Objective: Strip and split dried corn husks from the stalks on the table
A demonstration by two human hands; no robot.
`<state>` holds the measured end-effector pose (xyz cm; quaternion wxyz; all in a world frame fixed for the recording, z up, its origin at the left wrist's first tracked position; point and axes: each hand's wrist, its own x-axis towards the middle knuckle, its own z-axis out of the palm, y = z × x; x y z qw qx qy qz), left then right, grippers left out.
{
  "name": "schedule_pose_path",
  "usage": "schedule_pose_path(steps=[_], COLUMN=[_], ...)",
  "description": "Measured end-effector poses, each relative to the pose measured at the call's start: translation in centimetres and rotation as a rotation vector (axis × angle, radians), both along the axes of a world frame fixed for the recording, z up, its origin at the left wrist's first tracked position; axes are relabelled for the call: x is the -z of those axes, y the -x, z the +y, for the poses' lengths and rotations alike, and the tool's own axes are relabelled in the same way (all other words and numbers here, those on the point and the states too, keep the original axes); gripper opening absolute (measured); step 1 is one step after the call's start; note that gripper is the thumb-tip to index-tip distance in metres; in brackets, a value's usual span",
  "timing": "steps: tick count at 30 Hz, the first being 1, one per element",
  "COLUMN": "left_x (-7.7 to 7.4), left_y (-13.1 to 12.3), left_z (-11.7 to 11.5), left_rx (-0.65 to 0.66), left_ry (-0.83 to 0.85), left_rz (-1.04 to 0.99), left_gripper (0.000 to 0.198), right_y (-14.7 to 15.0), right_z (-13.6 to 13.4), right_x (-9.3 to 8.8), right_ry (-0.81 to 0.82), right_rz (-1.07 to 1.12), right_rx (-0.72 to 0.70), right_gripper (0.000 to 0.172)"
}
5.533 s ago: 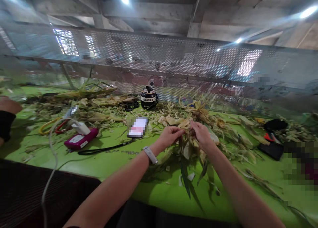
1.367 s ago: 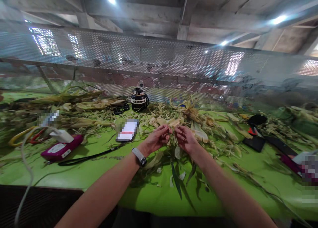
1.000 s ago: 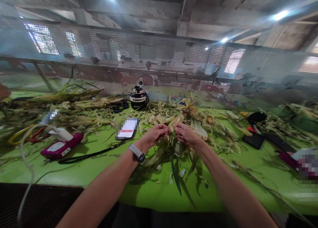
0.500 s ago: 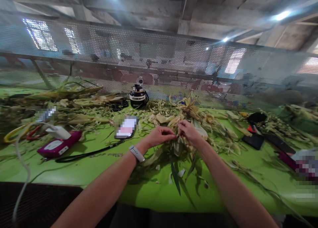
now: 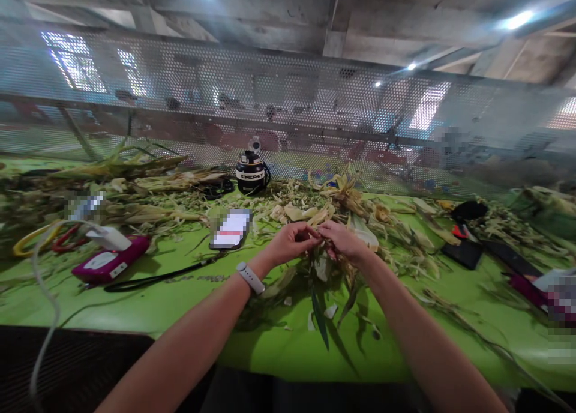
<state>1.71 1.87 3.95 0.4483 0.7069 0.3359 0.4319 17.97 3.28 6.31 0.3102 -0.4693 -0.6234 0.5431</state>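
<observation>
My left hand (image 5: pixel 294 242), with a light watch on its wrist, pinches thumb and forefinger together over a heap of plant scraps (image 5: pixel 321 268). Against its fingertips, the closed fingers of my right hand (image 5: pixel 341 241) meet from the right. Whatever is between the fingertips is too small or hidden to name. Pale, husk-like leaves lie around both hands, and a dark green blade-shaped leaf (image 5: pixel 320 320) hangs forward below them. Small white flakes (image 5: pixel 331 311) are scattered on the green tabletop (image 5: pixel 256 341) nearby.
Left of my hands lie a phone (image 5: pixel 231 228) with a black strap and a magenta power strip (image 5: pixel 110 260) with a white plug. A black ENERGY jug (image 5: pixel 251 174) stands behind. Dark flat items (image 5: pixel 462 252) lie right. A perforated metal screen (image 5: pixel 297 113) closes the back.
My right hand has come down and left, so its fingertips now touch those of my left hand. The left hand has shifted slightly up; the view has moved a little.
</observation>
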Motion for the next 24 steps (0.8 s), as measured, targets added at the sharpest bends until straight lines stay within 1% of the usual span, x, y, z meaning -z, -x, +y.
schedule_pose_path(steps=[3,6,10,12,15,19,21,24], left_x=[0.0,0.0,-0.2,-0.3,-0.2,-0.1,-0.2,-0.2], left_y=[0.0,0.1,0.4,0.5,0.7,0.8,1.0,1.4], left_z=[0.3,0.4,0.3,0.3,0.3,0.4,0.3,0.4], left_rx=[-0.035,-0.015,0.027,0.027,0.011,0.03,0.041,0.087], left_ry=[0.071,0.147,0.241,0.278,0.291,0.303,0.352,0.5], left_rz=[-0.067,-0.14,-0.194,-0.172,-0.093,-0.001,-0.016,-0.094], left_gripper=[0.037,0.041,0.043,0.045,0.041,0.041,0.039,0.032], right_y=[-0.1,-0.3,-0.4,-0.5,-0.4,-0.2,-0.1,-0.1], right_z=[-0.2,-0.3,-0.3,-0.3,-0.2,-0.4,-0.7,-1.2], right_x=[-0.2,-0.6,-0.8,-0.8,-0.6,-0.6,-0.8,-1.3], right_ry=[0.063,0.127,0.152,0.142,0.123,0.078,0.033,-0.062], right_rz=[0.025,0.082,0.156,0.184,0.2,0.187,0.136,0.039], right_rx=[-0.044,-0.082,-0.067,-0.049,-0.042,-0.07,-0.108,-0.179], right_gripper=[0.015,0.017,0.02,0.021,0.023,0.026,0.025,0.025])
